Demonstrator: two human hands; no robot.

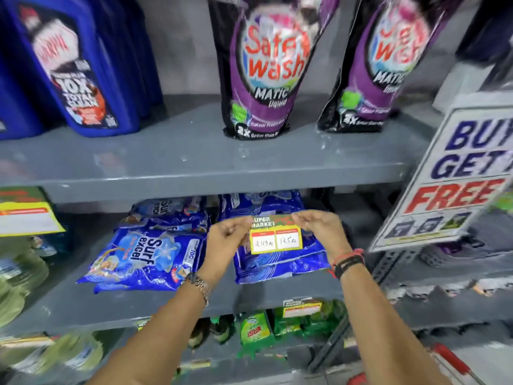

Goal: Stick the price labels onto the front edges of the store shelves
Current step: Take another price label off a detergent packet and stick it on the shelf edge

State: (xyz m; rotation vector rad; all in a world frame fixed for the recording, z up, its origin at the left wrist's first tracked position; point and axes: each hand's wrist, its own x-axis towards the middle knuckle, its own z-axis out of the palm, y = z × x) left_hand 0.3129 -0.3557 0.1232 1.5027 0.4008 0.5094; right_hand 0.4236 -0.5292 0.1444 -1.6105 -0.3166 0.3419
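Note:
A price label [275,235] with a green and red "Super Market" header and two white boxes with handwritten prices is held up between both hands. My left hand [226,237] pinches its left top corner and my right hand [323,228] pinches its right top corner. The label hangs in the air below the front edge of the upper grey shelf [222,187] and in front of blue detergent packets [280,259] on the middle shelf [249,295]. It touches neither shelf edge.
Purple Safe Wash pouches [266,65] and blue bottles [69,68] stand on the upper shelf. Surf Excel packets [141,257] lie at middle left. A "Buy Get Free" sign [455,173] juts out at right. Other labels hang at far left [25,215] and on the middle shelf's edge [302,308].

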